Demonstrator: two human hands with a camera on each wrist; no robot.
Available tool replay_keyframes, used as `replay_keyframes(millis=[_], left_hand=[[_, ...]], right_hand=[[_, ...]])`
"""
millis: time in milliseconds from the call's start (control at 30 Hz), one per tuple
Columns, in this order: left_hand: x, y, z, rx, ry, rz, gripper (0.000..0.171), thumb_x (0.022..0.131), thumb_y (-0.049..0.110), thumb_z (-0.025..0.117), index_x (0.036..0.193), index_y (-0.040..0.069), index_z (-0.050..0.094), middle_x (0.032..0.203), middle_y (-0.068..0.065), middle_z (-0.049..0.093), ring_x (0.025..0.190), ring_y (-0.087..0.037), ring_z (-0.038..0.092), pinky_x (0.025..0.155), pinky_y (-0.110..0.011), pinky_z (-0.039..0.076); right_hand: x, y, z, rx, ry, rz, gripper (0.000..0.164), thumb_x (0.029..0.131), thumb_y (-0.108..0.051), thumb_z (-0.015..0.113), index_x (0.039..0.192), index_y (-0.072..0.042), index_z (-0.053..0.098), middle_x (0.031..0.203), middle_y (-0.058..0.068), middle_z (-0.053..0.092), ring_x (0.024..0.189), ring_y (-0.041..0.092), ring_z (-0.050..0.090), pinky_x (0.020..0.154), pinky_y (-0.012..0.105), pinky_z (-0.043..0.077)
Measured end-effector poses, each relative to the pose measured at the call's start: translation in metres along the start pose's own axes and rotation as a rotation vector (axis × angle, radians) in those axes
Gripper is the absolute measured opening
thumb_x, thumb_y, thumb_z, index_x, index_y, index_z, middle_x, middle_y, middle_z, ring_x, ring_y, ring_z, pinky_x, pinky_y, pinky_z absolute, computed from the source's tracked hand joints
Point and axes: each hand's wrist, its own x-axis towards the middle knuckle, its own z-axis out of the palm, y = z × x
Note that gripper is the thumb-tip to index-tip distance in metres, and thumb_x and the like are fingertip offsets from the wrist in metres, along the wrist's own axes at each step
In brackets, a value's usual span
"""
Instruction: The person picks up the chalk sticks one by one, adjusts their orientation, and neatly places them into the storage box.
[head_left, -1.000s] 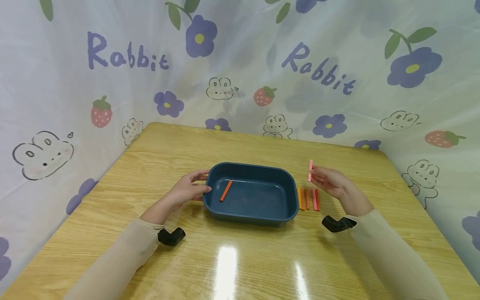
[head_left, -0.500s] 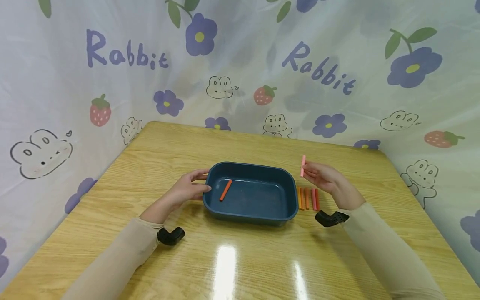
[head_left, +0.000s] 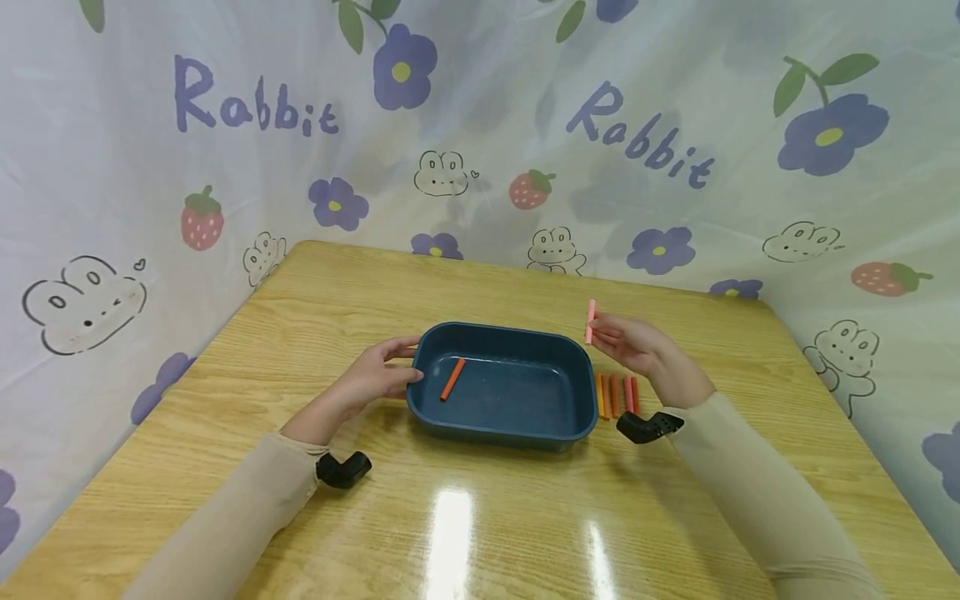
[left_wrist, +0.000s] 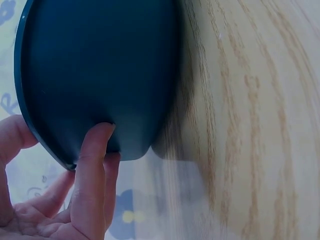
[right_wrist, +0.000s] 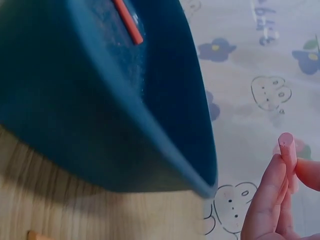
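In the head view, the right hand [head_left: 645,350] pinches a pink stick [head_left: 591,322] between thumb and fingertips, holding it raised and nearly upright beside the far right corner of a dark blue rectangular tub [head_left: 517,396]. The left hand [head_left: 363,372] grips the tub's left end. An orange-red stick [head_left: 452,380] lies slanted on the tub floor, toward the left. Just right of the tub, more sticks [head_left: 615,396] (yellow, orange, pink and red among them) lie side by side on the wooden worktop [head_left: 352,300]; a curtain [head_left: 487,108] printed with flowers, strawberries and rabbits hangs behind. In the left wrist view, one digit passes behind the tub's rim while another presses the outer wall. In the right wrist view, the pink stick, held by thumb and fingers, is apart from the tub, its end facing the camera.
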Motion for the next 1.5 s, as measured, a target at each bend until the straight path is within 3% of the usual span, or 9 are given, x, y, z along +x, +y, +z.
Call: replay_keyframes(millis=[200, 467, 833, 1167, 1333, 1500], left_hand=[[0.0, 0.002, 0.0, 0.002, 0.003, 0.002, 0.063, 0.088, 0.005, 0.059, 0.144, 0.008, 0.032, 0.139, -0.021, 0.036, 0.11, -0.032, 0.055, 0.076, -0.037, 0.055], [-0.001, 0.002, 0.0, 0.01, -0.004, 0.011, 0.063, 0.088, 0.005, 0.058, 0.145, 0.005, 0.031, 0.139, -0.023, 0.035, 0.111, -0.033, 0.055, 0.077, -0.037, 0.054], [-0.001, 0.0, 0.001, -0.002, 0.004, 0.008, 0.063, 0.087, 0.005, 0.059, 0.144, 0.007, 0.032, 0.138, -0.021, 0.036, 0.111, -0.032, 0.055, 0.076, -0.038, 0.055], [0.0, 0.0, 0.001, -0.004, 0.001, 0.008, 0.062, 0.088, 0.005, 0.059, 0.144, 0.007, 0.032, 0.138, -0.022, 0.036, 0.111, -0.033, 0.054, 0.076, -0.038, 0.055], [0.0, 0.001, 0.001, -0.002, 0.005, -0.002, 0.061, 0.088, 0.004, 0.058, 0.144, 0.007, 0.033, 0.138, -0.021, 0.037, 0.111, -0.033, 0.053, 0.075, -0.037, 0.055], [-0.001, 0.001, 0.0, 0.0, -0.005, 0.008, 0.062, 0.089, 0.004, 0.058, 0.145, 0.005, 0.031, 0.139, -0.023, 0.035, 0.111, -0.034, 0.053, 0.076, -0.037, 0.055]], right_hand=[[0.006, -0.005, 0.015, -0.024, 0.036, 0.028, 0.015, 0.095, -0.002, 0.047, 0.109, -0.004, 0.048, 0.093, 0.004, 0.056, 0.085, 0.013, 0.057, 0.079, 0.021, 0.05], [0.016, -0.003, 0.033, -0.012, 0.055, 0.081, 0.052, 0.095, -0.002, 0.047, 0.143, -0.002, 0.028, 0.095, 0.004, 0.058, 0.084, 0.014, 0.06, 0.082, 0.023, 0.051], [0.028, 0.002, 0.055, -0.077, 0.02, 0.135, 0.054, 0.095, -0.003, 0.048, 0.146, -0.006, 0.029, 0.11, 0.006, 0.05, 0.09, 0.015, 0.056, 0.085, 0.023, 0.049], [0.04, 0.012, 0.076, -0.185, -0.034, 0.158, 0.054, 0.092, 0.0, 0.051, 0.143, -0.001, 0.033, 0.122, 0.013, 0.046, 0.088, 0.016, 0.056, 0.084, 0.026, 0.05], [0.047, 0.019, 0.087, -0.243, -0.065, 0.175, 0.051, 0.091, 0.003, 0.051, 0.14, 0.002, 0.035, 0.113, 0.013, 0.05, 0.088, 0.017, 0.056, 0.09, 0.029, 0.048], [0.054, 0.026, 0.098, -0.293, -0.08, 0.21, 0.045, 0.09, 0.004, 0.052, 0.134, 0.006, 0.04, 0.099, 0.011, 0.054, 0.082, 0.019, 0.058, 0.083, 0.03, 0.052]])
